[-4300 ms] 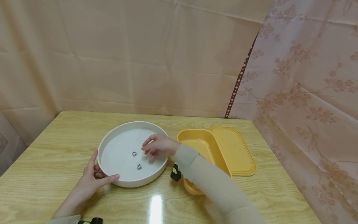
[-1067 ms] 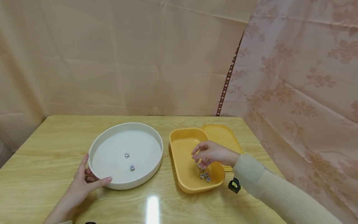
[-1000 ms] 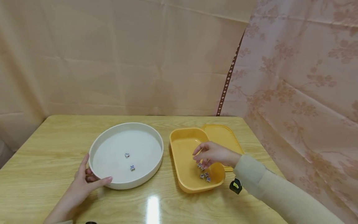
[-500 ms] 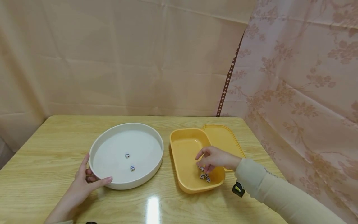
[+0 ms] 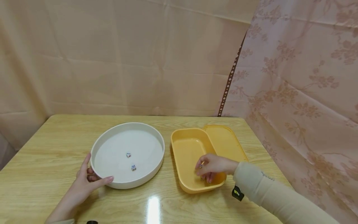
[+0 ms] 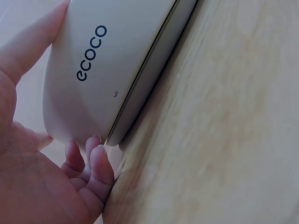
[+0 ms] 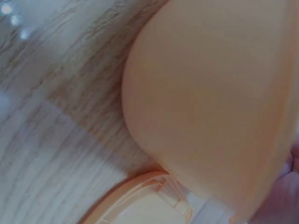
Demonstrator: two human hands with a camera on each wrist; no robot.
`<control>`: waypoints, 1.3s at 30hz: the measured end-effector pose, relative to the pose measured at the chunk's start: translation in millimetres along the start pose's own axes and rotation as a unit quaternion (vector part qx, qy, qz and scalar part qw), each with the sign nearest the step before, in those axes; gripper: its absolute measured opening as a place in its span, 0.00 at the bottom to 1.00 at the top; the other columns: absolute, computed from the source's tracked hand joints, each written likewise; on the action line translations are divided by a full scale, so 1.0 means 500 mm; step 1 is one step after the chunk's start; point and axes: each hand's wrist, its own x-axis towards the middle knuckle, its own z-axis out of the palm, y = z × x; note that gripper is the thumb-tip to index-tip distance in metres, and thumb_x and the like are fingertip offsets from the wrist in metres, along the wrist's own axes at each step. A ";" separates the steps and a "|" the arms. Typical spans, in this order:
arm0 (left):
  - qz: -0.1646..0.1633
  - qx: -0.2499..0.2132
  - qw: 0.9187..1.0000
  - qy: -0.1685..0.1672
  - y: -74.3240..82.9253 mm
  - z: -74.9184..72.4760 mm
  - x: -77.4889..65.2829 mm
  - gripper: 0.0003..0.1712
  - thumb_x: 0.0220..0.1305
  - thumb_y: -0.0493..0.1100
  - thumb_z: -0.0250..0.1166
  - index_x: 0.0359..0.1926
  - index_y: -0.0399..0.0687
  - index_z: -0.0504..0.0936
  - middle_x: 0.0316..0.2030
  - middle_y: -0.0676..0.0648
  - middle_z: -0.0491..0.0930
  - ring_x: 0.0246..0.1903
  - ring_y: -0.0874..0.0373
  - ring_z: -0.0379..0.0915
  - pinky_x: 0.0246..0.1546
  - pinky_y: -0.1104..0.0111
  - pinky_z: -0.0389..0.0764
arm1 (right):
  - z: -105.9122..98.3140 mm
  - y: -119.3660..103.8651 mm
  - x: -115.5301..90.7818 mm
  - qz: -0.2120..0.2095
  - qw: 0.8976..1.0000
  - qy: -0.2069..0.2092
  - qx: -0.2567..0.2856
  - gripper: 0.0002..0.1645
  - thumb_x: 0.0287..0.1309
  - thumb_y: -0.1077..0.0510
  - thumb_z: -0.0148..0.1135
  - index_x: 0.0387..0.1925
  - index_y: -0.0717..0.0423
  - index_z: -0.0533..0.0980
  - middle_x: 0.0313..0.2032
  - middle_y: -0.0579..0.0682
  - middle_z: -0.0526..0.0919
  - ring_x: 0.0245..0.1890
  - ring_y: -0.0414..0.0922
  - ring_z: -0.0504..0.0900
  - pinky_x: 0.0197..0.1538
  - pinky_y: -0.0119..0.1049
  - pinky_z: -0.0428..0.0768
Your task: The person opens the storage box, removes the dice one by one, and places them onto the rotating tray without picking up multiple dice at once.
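Your left hand (image 5: 86, 180) has the white tray (image 5: 123, 141) at its 8 o'clock edge, thumb at the rim, fingers curled by the outer wall. Two dice sit apart inside: one die (image 5: 128, 155) near centre, the other die (image 5: 133, 168) toward 5. Yellow bin (image 5: 185, 155) is at the tray's 3 o'clock. Your right hand (image 5: 212, 165) is inside its 4 o'clock side, thumb and index slightly parted, third die (image 5: 201, 166) in the gap; can't tell if pinched. Yellow lid (image 5: 226, 143) at bin's 2.

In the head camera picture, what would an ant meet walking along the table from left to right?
Left hand → round white tray → yellow box → yellow lid.
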 end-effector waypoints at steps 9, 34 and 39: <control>-0.003 0.005 1.000 0.001 0.003 -0.001 0.002 0.73 0.59 0.48 0.74 0.76 0.45 0.19 0.51 0.39 0.69 0.39 0.70 0.73 0.40 0.80 0.71 | 0.020 0.013 0.009 0.014 1.000 0.024 -0.012 0.12 0.57 0.63 0.68 0.41 0.65 0.77 0.18 0.48 0.80 0.14 0.38 0.77 0.22 0.29 0.77; 0.000 0.012 1.000 0.008 0.000 0.000 0.002 0.72 0.58 0.46 0.74 0.76 0.44 0.21 0.48 0.41 0.68 0.37 0.70 0.71 0.39 0.77 0.72 | 0.031 0.023 0.021 0.011 0.997 0.041 -0.057 0.09 0.53 0.65 0.71 0.35 0.62 0.79 0.17 0.47 0.77 0.13 0.37 0.74 0.19 0.27 0.72; 0.000 0.010 1.000 0.005 0.001 0.000 0.003 0.72 0.59 0.46 0.73 0.76 0.43 0.20 0.48 0.41 0.69 0.37 0.70 0.71 0.39 0.78 0.72 | 0.025 0.019 0.023 0.001 0.998 0.030 -0.052 0.10 0.52 0.64 0.72 0.36 0.63 0.79 0.16 0.47 0.78 0.14 0.38 0.74 0.20 0.28 0.72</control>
